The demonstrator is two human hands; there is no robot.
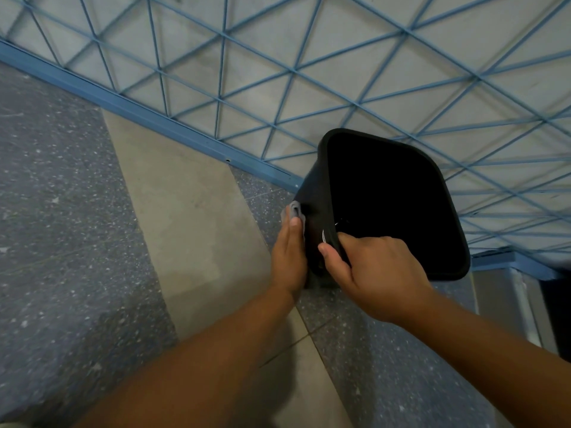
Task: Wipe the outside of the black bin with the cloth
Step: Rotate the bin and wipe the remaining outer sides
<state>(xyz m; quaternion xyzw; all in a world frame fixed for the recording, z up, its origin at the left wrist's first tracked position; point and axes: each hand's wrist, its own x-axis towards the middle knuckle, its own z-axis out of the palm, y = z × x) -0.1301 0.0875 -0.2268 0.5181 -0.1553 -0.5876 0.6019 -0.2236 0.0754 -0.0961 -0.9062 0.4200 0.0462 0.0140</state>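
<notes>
The black bin (315,193) stands on the floor beside the blue wire fence, its dark open mouth facing up at me. My right hand (374,273) grips the near rim, thumb on the outside and fingers curled over the edge into the bin. My left hand (289,254) lies flat against the bin's left outer wall with straight fingers, pressing a grey cloth (295,213) to it. Only a folded bit of the cloth shows past my fingertips; the rest is hidden under the hand.
A blue wire mesh fence (293,71) with a blue base rail (148,114) runs diagonally behind the bin. The floor is speckled grey stone (61,227) crossed by a beige strip (191,211). A metal frame (519,298) stands at the right edge.
</notes>
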